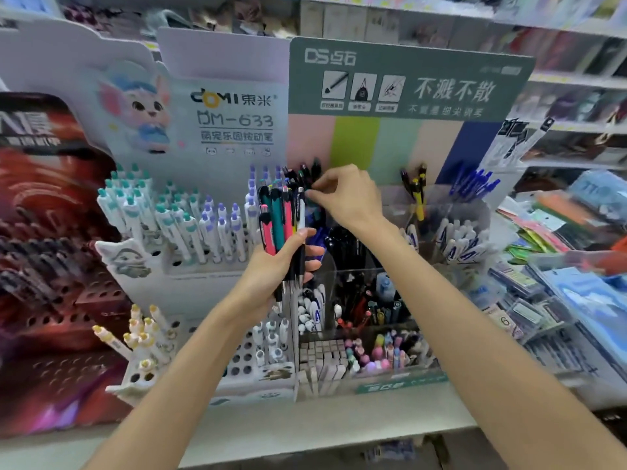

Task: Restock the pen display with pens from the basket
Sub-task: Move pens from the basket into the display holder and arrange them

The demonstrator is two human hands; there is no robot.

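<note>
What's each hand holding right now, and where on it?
The left hand grips a bundle of pens around the lower barrels, clicker ends up. The right hand pinches the top of one pen in that bundle with its fingertips.

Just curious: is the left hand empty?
No, the left hand grips a bundle of pens held upright before the display.

Both arms are bare all the way up from about 6 o'clock, no sleeves showing anywhere in the shot. The left hand [281, 262] and right hand [349, 195] are bare too, and there's nothing on the wrists or fingers.
</note>
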